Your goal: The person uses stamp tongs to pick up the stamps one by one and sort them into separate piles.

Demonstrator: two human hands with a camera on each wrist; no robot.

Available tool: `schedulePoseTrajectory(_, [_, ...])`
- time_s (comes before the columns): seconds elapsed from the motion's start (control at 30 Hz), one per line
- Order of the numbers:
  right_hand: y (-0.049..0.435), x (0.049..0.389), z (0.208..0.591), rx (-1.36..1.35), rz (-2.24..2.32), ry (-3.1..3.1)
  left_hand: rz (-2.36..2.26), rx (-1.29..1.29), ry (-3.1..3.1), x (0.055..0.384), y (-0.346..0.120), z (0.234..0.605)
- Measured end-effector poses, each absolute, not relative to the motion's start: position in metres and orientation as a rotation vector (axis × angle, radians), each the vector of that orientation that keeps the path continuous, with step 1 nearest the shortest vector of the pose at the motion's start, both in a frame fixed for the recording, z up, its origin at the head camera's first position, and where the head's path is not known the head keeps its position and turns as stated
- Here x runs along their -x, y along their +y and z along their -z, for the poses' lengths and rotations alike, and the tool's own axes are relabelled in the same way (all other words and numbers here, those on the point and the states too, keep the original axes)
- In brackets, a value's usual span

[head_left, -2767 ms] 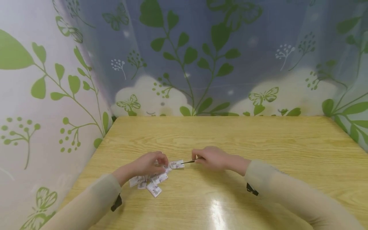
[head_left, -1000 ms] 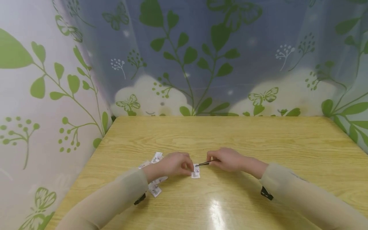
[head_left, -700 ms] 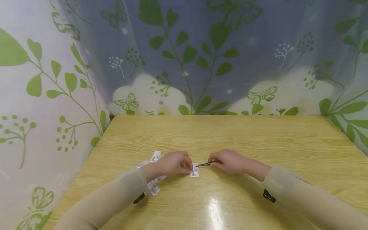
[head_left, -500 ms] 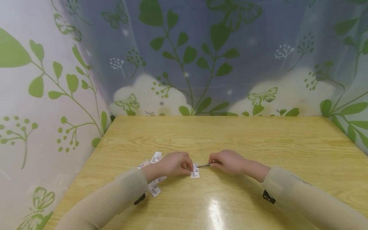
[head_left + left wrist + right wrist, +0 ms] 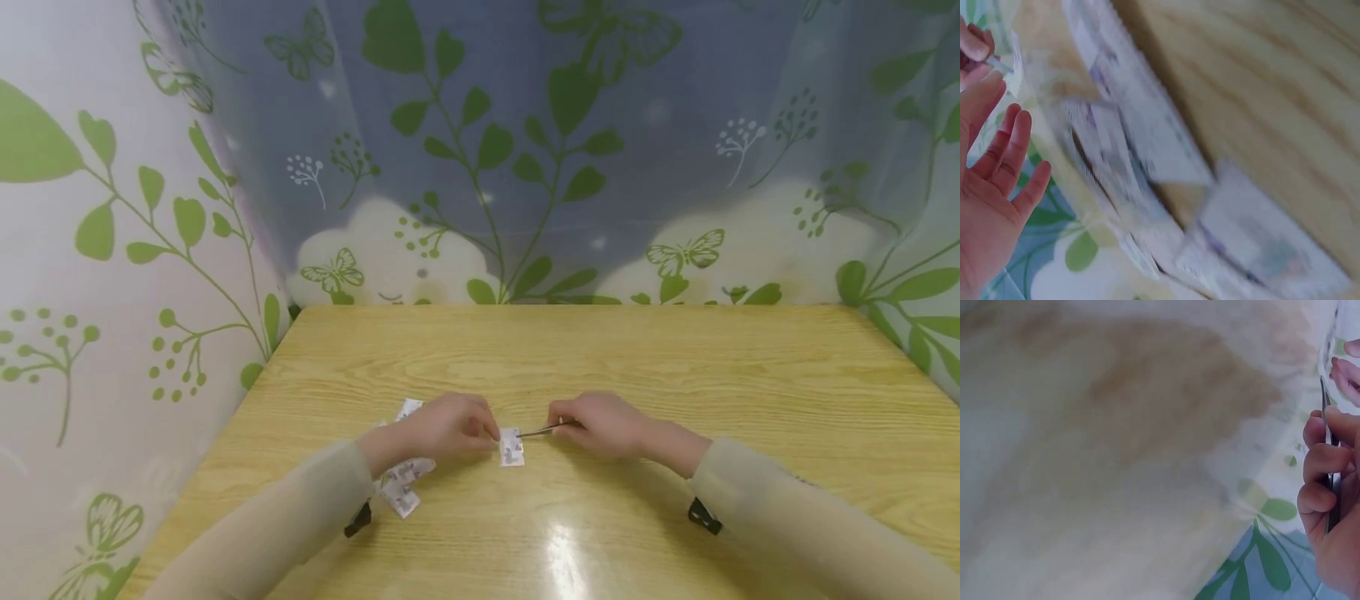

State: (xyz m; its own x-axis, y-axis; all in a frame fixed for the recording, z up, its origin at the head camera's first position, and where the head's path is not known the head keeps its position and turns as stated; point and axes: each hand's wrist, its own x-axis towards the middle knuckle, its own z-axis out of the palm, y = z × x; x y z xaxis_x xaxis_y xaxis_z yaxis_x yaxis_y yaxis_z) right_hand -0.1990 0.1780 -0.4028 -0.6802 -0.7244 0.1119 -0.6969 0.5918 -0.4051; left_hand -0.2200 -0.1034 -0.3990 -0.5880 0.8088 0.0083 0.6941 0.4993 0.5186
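Observation:
My right hand (image 5: 607,425) grips a pair of slim metal tweezers (image 5: 546,429) between thumb and fingers, tips pointing left. The tips meet the upper right edge of a small white printed packet (image 5: 512,450) in the middle of the table. In the right wrist view the tweezers (image 5: 1333,506) run along the curled fingers. My left hand (image 5: 453,425) is just left of this packet, fingertips near its edge. The left wrist view shows that hand's fingers loosely spread. Under and beside the left forearm lies a pile of similar packets (image 5: 403,492), partly hidden, some with serrated edges (image 5: 1260,237).
The wood-grain table (image 5: 675,358) reaches back to a curtain (image 5: 480,150) with leaf and butterfly prints, and another such curtain (image 5: 150,250) hangs along the left side. Both sleeves (image 5: 300,508) cross the table's front part.
The left hand has come rightward from the pile, and a packet now lies farther right. Lately the left fingers drew slightly back from it. The right hand with the tweezers has shifted right too.

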Motion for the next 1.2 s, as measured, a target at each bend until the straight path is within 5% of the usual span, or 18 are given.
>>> schedulePoseTrajectory(0.67, [0.211, 0.248, 0.359, 1.010, 0.748, 2.839, -0.804, -1.080, 2.632, 0.229, -0.186, 0.396])
schedulePoseTrajectory(1.2, [0.196, 0.285, 0.372, 0.874, 0.636, 2.930, -0.701, -0.963, 2.668, 0.231, -0.185, 0.404])
